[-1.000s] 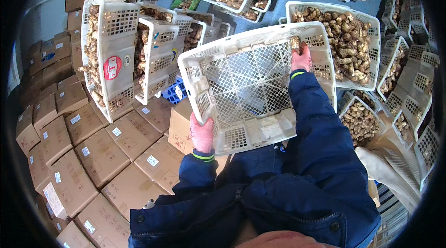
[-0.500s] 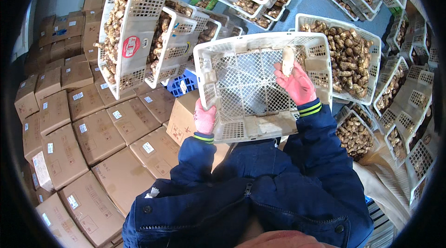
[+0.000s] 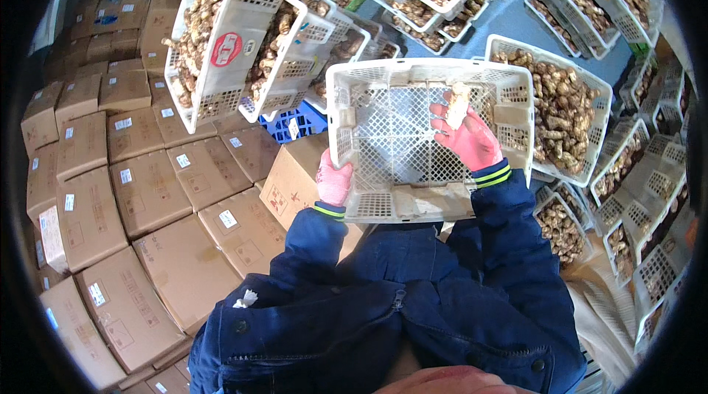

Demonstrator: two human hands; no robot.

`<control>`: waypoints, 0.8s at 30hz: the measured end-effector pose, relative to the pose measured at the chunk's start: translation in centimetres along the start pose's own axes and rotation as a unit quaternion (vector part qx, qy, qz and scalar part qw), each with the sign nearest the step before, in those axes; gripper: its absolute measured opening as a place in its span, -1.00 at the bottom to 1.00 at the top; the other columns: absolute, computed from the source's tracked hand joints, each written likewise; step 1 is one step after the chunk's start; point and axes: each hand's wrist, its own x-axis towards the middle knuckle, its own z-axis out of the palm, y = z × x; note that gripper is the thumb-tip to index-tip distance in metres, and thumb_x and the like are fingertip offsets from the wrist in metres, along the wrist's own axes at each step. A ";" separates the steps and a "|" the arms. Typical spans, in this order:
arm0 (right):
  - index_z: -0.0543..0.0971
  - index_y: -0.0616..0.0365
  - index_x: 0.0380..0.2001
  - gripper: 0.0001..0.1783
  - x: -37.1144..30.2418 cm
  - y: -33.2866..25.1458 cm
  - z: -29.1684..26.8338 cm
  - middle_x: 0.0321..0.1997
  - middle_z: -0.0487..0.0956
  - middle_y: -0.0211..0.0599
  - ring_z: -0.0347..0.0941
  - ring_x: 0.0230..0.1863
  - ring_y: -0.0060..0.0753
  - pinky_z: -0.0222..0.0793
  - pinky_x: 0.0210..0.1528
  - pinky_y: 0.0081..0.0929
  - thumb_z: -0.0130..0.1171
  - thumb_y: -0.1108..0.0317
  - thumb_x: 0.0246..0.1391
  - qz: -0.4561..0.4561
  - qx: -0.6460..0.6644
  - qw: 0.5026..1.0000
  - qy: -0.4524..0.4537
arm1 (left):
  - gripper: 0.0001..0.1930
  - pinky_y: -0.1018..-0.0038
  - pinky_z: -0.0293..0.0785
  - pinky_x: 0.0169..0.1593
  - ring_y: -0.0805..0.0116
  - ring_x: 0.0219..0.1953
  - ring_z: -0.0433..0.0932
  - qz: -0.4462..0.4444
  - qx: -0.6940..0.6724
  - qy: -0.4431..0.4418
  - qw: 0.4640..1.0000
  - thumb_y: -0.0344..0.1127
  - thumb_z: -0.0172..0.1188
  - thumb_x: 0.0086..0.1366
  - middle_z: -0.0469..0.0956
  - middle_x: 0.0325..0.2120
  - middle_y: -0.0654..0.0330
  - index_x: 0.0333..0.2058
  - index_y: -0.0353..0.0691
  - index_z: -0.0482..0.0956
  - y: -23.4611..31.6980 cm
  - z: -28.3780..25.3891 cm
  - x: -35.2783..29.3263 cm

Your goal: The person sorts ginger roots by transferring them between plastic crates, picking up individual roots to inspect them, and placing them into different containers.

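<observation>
A white plastic mesh crate is tilted in front of my body, its inside turned up toward me. My left hand, in a pink glove, is closed round the crate's near left edge. My right hand, gloved the same way, reaches over the right part of the crate. It holds a pale, elongated root-like piece with brown marks between thumb and fingers, the fingers partly spread. Apart from that piece, mainly bare mesh floor shows inside the crate. My right forearm crosses the near right rim.
Stacked brown cartons fill the left side. White crates of brown lumpy produce stand ahead; one filled crate is close on the right. More crates are stacked farther right. A blue crate sits behind an opened-looking carton.
The view has shifted, so the surroundings sit differently. In my right hand the pale piece has turned slightly and sits lower against the crate, and the fingers look more spread.
</observation>
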 end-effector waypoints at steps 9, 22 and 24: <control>0.40 0.25 -0.02 -0.58 3.4 0.4 1.5 -0.24 0.56 -0.26 0.49 -0.33 -0.48 0.40 -0.31 -0.58 0.06 0.24 0.09 0.094 -0.383 0.908 0.143 | -0.50 0.52 0.40 -0.05 0.40 -0.15 0.46 -0.052 -0.035 0.013 0.998 -0.63 0.09 0.02 0.49 -0.16 0.14 0.02 -0.35 0.30 -3.4 -3.2 -1.8; 0.50 0.13 -0.26 -0.61 29.4 3.1 -11.7 -0.39 0.56 -0.17 0.50 -0.36 -0.23 0.37 -0.32 -0.39 0.14 0.14 -0.16 0.074 -0.769 0.601 0.203 | -0.48 0.36 0.45 -0.19 0.26 -0.29 0.57 -0.198 0.169 0.159 0.952 -0.35 0.20 -0.04 0.58 -0.36 0.06 -0.02 -0.23 0.40 -3.5 -13.0 -6.6; 0.47 0.03 -0.15 -0.49 33.6 3.1 -14.4 -0.20 0.56 -0.09 0.42 -0.06 -0.02 0.28 0.00 -0.25 0.09 0.03 -0.21 0.016 -0.858 0.458 0.231 | -0.48 0.43 0.45 -0.23 0.35 -0.33 0.54 -0.203 0.113 0.185 0.955 -0.38 0.19 -0.05 0.58 -0.40 0.12 -0.02 -0.24 0.41 -3.7 -12.1 -6.3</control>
